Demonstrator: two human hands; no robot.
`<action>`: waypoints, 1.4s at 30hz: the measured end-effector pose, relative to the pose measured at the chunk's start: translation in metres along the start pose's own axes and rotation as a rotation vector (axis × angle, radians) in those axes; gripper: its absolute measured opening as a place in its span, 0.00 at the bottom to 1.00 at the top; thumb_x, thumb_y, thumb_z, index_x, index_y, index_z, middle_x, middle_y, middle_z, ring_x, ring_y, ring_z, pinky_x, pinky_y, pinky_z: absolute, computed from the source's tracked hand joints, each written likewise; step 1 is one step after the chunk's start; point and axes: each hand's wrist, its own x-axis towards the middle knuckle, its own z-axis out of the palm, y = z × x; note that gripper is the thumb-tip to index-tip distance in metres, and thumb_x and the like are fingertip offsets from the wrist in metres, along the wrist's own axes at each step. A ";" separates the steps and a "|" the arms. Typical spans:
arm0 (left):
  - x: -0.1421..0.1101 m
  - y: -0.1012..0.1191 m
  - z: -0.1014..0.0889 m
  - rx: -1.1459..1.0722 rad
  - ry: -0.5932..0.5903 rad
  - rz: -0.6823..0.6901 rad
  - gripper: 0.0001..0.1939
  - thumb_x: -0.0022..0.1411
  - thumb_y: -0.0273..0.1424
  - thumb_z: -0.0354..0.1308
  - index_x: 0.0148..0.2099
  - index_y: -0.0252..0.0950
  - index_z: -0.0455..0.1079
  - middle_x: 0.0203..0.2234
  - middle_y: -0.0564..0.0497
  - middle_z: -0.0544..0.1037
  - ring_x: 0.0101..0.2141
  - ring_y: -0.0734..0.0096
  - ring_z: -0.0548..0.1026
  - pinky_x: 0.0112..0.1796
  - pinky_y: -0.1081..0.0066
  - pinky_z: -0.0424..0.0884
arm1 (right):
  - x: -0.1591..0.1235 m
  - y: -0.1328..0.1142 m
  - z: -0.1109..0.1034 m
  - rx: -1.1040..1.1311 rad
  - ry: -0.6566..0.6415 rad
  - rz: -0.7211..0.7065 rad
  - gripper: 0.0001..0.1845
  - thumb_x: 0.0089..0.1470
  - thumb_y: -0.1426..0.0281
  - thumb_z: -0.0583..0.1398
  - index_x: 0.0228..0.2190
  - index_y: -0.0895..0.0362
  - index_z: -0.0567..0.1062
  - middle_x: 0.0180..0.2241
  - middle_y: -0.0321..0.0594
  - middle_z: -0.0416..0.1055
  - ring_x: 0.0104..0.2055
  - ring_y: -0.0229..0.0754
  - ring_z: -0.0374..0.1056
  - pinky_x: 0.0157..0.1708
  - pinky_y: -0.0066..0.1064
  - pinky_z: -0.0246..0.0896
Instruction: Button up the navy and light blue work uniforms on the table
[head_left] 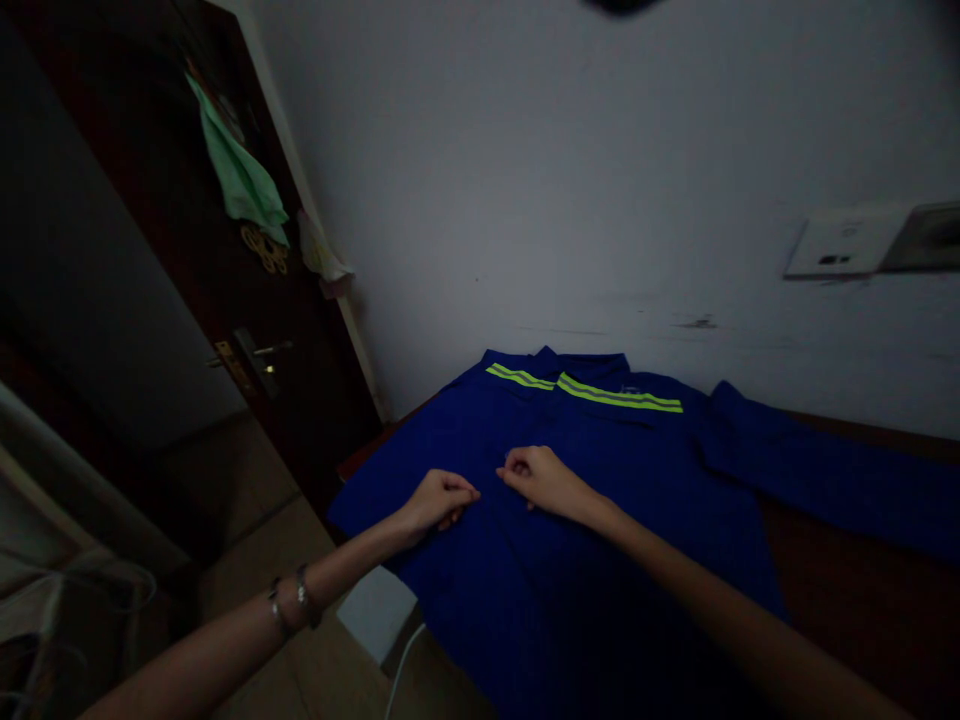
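A blue work jacket [600,480] with yellow-green and grey reflective strips [621,394] across its chest lies spread on a table. My left hand [439,500] is closed in a pinch above the jacket's front, with thumb and forefinger pressed together. Just to its right, my right hand [541,478] also pinches, its fingertips pointing toward the left hand. A small gap separates the two hands. A faint pale speck shows by the right fingertips, too small to name. Whatever either hand pinches cannot be made out in the dim light.
The dark reddish table [847,590] meets a pale wall [525,180] with a socket plate [847,242]. One jacket sleeve [832,460] stretches right. At left stands a dark door [300,340] with a green cloth [240,175]. A white cable [403,665] hangs below the table edge.
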 end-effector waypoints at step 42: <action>0.002 0.033 0.023 -0.113 -0.074 -0.002 0.17 0.46 0.42 0.60 0.29 0.33 0.64 0.12 0.63 0.53 0.13 0.86 0.48 0.15 0.79 0.40 | 0.011 0.011 -0.003 0.232 -0.105 0.187 0.06 0.49 0.69 0.57 0.28 0.61 0.68 0.18 0.32 0.61 0.16 0.29 0.58 0.11 0.18 0.56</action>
